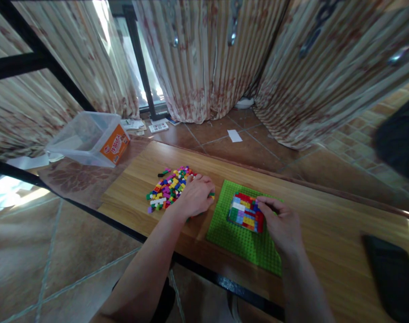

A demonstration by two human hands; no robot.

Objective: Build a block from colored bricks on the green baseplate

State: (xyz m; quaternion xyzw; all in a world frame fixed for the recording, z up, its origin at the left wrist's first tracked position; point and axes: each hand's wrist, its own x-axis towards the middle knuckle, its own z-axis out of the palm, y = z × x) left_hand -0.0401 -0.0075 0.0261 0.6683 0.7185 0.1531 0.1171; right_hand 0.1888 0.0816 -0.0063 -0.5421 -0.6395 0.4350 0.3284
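1. Left hand [195, 195]: palm down on the table [325, 211], fingers curled over the right fringe of the loose bricks [167, 186]. Hold on any single brick hidden under the fingers, cannot tell.
2. Right hand [282, 222]: thumb and fingertips closed narrow on the right side of the brick block [245, 211], wrist above the right part of the green baseplate [238, 237].
3. Brick block: many colours, several layers, seated on the far middle of the baseplate, just inside its far edge.
4. Green baseplate: flat on the wood, skewed to the table edge, left edge just beside the left hand, near right corner close to the front edge of the table.
5. Loose bricks: low flat spread left of the baseplate, bare wood all round it toward the left end and the near edge.
6. Table edges: near edge with a dark rail running diagonally under both forearms; far edge along the tiled floor [245, 148]; left end against a patterned cloth [80, 177].
7. Clear plastic box [90, 137] with orange label: on the cloth, well apart from the bricks.
8. Open room: broad bare wood right of the baseplate, up to a dark flat object [393, 273] by the right near edge; narrower bare strip behind the baseplate.
9. Beyond the table: striped curtains [207, 58], a slip of white paper [234, 135] on the tiles.
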